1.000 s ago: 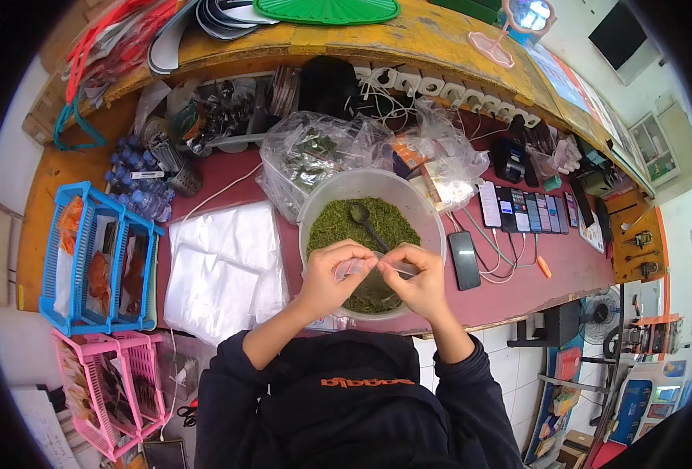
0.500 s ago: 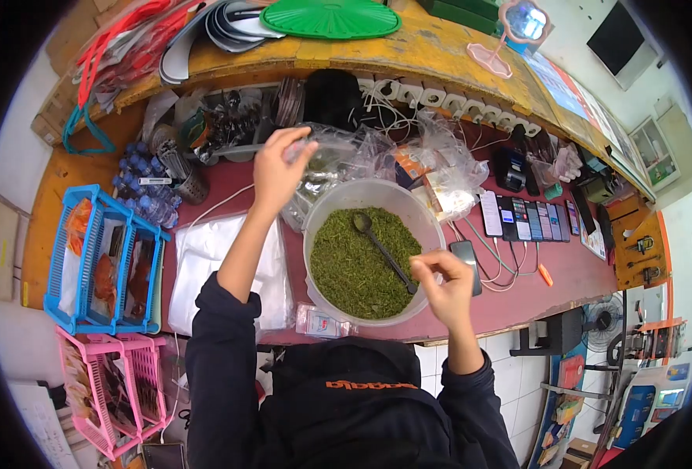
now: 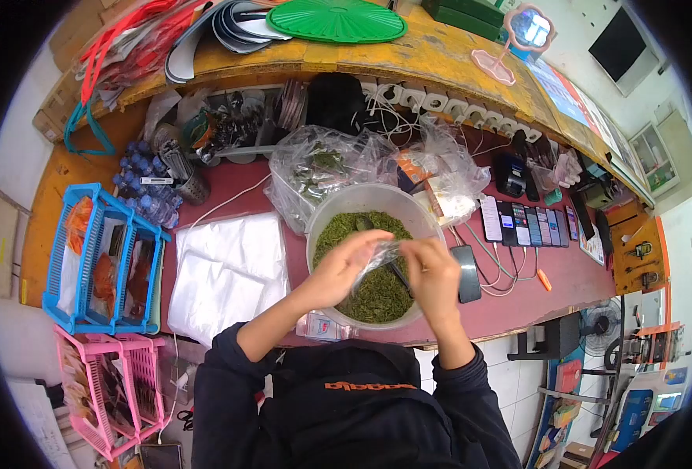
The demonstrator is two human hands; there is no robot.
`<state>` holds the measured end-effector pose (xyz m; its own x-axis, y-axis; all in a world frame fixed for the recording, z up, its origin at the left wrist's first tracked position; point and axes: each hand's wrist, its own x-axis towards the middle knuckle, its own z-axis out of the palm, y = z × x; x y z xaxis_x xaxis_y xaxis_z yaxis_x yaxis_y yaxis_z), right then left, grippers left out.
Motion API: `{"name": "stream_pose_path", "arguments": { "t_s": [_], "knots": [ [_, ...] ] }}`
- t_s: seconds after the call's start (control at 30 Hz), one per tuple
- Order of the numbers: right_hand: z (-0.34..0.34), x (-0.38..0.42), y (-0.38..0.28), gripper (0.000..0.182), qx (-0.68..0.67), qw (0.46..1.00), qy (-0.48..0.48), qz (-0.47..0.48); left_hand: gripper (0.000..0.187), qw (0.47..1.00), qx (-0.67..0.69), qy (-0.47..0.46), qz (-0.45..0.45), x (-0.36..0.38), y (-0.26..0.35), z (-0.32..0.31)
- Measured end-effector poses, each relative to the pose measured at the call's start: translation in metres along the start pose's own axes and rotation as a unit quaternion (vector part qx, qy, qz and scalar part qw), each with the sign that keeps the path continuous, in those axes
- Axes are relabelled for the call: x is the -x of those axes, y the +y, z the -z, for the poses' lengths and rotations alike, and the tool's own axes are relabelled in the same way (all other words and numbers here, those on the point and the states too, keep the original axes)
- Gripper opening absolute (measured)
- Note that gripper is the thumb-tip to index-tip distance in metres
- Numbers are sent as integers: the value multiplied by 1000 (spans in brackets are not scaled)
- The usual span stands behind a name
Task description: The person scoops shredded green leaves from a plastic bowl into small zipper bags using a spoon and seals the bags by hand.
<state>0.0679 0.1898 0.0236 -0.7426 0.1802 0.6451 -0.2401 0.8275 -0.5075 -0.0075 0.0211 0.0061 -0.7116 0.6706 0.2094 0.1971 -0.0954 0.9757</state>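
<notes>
My left hand and my right hand are close together over a round translucent tub. Between them is a small clear plastic bag, its edge pinched by the fingers of both. Finely cut green dried leaves fill the lower part of the tub. A black spoon lies on the leaves, partly covered by the bag and my hands. Behind the tub, a large clear bag with some green leaves in it rests on the table.
Flat white plastic bags lie to the left, beside a blue basket and a pink basket. Several phones with cables line the right side. A black device sits near the tub. A yellow shelf spans the back.
My left hand has come down from above the large bag to the tub's middle. My right hand has shifted slightly left and up. Both now hold the small bag.
</notes>
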Motion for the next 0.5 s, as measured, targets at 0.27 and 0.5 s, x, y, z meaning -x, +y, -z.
{"name": "stream_pose_path", "arguments": {
  "t_s": [0.27, 0.5],
  "knots": [
    [16, 17, -11, 14, -231, 934, -169, -215, 24, 983, -178, 37, -36, 16, 14, -6],
    [17, 22, 1, 20, -598, 657, -253, -384, 18, 997, -68, -19, 9, 20, 5, -22]
  ]
}}
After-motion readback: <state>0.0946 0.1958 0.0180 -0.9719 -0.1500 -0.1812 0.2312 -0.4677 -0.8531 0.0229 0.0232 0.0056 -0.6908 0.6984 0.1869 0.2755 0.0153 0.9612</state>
